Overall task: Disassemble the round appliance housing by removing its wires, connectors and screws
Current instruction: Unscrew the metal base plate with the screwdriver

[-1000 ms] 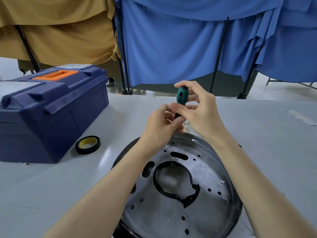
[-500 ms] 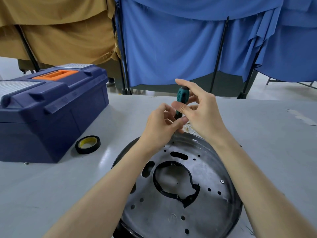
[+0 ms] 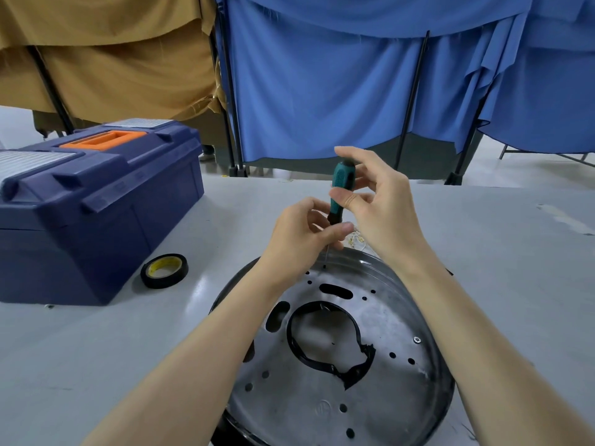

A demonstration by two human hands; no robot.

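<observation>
Both hands are on the screwdriver [image 3: 342, 181] — the right hand [image 3: 383, 207] pinches the teal handle between thumb and fingertips with the other fingers loosely fanned out. The left hand [image 3: 299, 236] pinches lower down, thumb and fingers closed round the black collar where the thin shaft starts. The tool stands pretty much upright, tip down on the far part of the housing [image 3: 386, 407], right by a small hole. Can't tell if it's seated in a screw head.

Rest of it, big to small: a blue curtain [image 3: 322, 91] hangs across the back, with a tan curtain [image 3: 112, 69] to its left. A grey table [image 3: 515, 268] is under everything. A navy toolbox [image 3: 96, 220] with an orange handle sits closed on the table's left side. The round metal housing lies flat right in front of the person, between the forearms. It has a big centre opening edged by a torn-looking black ring [image 3: 367, 352], plus a couple of slots and lots of little holes. A tape roll [image 3: 164, 271], black with a yellow core, lies flat between toolbox and housing — touching neither. One screw [image 3: 417, 339] sits in the housing's right side, close to the right forearm
</observation>
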